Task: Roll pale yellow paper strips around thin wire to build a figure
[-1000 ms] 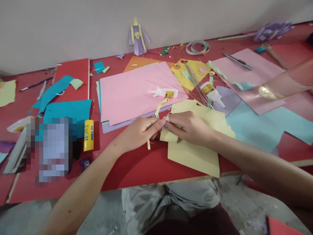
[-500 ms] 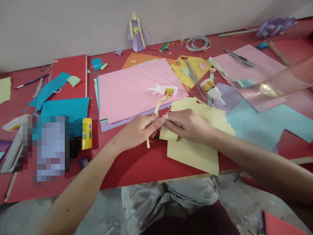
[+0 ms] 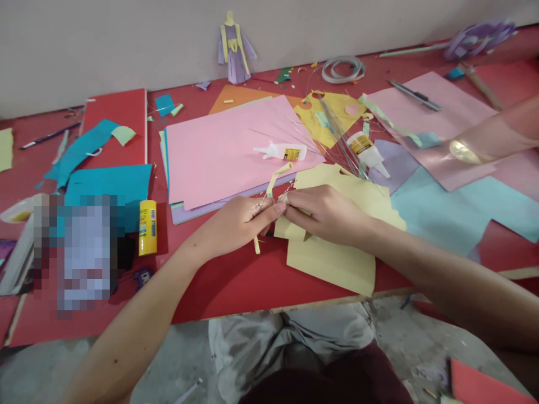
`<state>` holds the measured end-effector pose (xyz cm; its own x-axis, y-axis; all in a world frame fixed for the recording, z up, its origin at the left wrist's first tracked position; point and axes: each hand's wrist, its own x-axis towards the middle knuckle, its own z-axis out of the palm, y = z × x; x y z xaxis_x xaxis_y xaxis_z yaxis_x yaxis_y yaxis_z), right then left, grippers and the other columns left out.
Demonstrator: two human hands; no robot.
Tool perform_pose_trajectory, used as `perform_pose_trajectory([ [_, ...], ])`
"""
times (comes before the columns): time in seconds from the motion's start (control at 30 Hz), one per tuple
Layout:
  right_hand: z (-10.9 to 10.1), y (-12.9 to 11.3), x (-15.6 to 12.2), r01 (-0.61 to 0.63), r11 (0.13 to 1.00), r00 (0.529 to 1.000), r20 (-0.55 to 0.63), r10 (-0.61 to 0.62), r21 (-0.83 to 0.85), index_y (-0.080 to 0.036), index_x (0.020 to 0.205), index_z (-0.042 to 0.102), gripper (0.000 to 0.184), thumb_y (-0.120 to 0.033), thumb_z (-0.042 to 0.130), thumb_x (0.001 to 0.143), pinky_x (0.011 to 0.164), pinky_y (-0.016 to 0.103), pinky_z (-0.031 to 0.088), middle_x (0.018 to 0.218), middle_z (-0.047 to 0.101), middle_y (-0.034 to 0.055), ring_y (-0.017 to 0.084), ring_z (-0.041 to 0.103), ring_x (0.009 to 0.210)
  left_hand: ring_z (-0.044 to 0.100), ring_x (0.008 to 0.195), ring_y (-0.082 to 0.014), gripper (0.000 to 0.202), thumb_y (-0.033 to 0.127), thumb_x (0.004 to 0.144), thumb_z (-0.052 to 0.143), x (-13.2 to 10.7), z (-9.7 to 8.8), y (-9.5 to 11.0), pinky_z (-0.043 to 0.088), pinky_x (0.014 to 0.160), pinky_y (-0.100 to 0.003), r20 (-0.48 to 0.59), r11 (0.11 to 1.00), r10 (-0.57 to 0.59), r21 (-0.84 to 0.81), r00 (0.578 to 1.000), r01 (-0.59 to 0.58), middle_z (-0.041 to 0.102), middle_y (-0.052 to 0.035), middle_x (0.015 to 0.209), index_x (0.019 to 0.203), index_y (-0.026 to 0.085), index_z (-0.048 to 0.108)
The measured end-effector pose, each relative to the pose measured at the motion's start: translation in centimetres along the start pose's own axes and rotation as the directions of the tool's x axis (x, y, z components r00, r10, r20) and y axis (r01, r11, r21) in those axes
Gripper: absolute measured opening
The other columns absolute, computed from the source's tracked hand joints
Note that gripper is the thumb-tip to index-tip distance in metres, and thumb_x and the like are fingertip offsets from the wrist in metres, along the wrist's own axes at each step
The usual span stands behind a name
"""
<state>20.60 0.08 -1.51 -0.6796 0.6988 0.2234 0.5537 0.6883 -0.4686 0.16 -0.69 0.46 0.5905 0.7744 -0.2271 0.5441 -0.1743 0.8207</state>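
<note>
Between my two hands is a small piece of rolled pale yellow paper with a bent top. Its lower end sticks out under the left fingers. Twisted wire runs out at its sides, over my left hand, which is closed around the piece. My right hand pinches at the same spot, its fingertips meeting the left thumb; the exact part gripped there is hidden. Under the right hand lie cut pale yellow sheets. Just beyond, a white glue bottle rests on a stack of pink paper.
Left of me are a yellow glue stick and teal paper. To the right lie a second glue bottle, loose wires, and a utility knife. A paper doll leans on the wall. Another person's forearm reaches in.
The view has shifted slightly. Both hands stay together, and the rolled paper piece has tilted a little to the right at its top.
</note>
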Motion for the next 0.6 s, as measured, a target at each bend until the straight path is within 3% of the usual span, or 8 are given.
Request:
perform_pose_trajectory([
  [0.6,-0.23,-0.19,-0.12,-0.028,0.998,0.995,0.094,0.033,-0.051,-0.018,0.074,0.05,0.027,-0.027,0.039,0.096,0.057,0.027,0.026,0.065,0.055,0.0012,0.012,0.044,0.057,0.05,0.058,-0.0111,0.043,0.046,0.099,0.038,-0.23,0.19,0.33,0.031,0.056,-0.026,-0.027,0.987,0.029,0.156,0.999,-0.025,0.054,0.0022,0.062,0.068,0.018,0.049],
])
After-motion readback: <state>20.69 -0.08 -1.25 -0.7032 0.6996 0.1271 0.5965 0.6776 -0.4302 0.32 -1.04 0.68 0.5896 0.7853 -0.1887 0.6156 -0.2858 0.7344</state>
